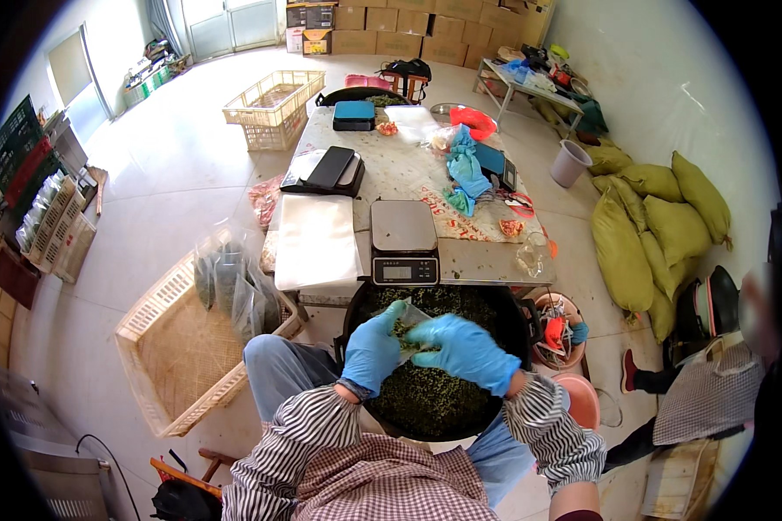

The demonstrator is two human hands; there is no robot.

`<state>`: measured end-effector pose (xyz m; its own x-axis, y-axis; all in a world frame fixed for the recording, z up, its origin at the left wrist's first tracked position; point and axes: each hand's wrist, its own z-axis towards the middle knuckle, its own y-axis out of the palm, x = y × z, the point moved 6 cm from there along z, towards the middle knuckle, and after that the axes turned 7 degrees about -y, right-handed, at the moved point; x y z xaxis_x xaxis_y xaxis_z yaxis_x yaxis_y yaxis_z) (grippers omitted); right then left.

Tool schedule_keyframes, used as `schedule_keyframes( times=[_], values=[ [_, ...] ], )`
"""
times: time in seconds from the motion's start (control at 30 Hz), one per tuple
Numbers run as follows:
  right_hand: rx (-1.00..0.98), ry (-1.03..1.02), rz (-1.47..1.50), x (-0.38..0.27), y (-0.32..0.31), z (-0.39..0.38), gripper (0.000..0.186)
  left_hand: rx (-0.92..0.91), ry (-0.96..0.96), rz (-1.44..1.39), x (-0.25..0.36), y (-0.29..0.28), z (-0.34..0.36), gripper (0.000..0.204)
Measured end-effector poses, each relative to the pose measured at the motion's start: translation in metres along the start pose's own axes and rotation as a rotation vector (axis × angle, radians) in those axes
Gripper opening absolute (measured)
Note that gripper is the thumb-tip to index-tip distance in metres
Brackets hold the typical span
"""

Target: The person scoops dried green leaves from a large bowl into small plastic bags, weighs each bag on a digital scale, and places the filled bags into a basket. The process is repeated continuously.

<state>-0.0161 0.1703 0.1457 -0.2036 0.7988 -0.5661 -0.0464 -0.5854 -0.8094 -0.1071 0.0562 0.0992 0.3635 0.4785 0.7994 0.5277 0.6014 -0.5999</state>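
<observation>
In my blue-gloved left hand (374, 352) is a small clear plastic bag (414, 313) with some green bits in it, held over the black tub. My right hand (471, 352), gloved the same, is at the bag's side, its fingers pointing left and blurred by motion; whether they grip anything I cannot make out. Dark green loose dried plant material (434, 395) fills the wide black tub (523, 334) between my knees. Just beyond the tub, on the table's near edge, stands a digital scale (405, 227) with a bare metal plate.
On the table (391, 148) lie a stack of clear bags (317, 239), another scale (326, 171) and crumpled blue gloves (467, 169). A cream crate (161, 304) with filled bags stands at left. Green sacks (626, 243) line the right wall; another person (708, 391) is at far right.
</observation>
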Motion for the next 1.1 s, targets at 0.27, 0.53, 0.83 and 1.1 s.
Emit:
schedule_keyframes(
  times=[0.27, 0.53, 0.83, 1.1],
  values=[
    [-0.071, 0.093, 0.118, 0.018, 0.001, -0.011, 0.025, -0.101, 0.220, -0.236, 0.016, 0.018, 0.004, 0.052],
    [0.789, 0.078, 0.518, -0.030, -0.099, -0.044, 0.025, -0.157, 0.594, 0.214, 0.107, -0.031, 0.076, 0.036],
    [0.912, 0.534, 0.891, 0.052, -0.011, -0.134, 0.024, -0.002, 0.804, 0.588, 0.170, -0.057, 0.177, 0.038],
    [0.550, 0.824, 0.871, 0.060, 0.139, -0.148, 0.023, -0.139, 0.603, 0.496, 0.079, -0.002, 0.158, 0.034]
  ],
)
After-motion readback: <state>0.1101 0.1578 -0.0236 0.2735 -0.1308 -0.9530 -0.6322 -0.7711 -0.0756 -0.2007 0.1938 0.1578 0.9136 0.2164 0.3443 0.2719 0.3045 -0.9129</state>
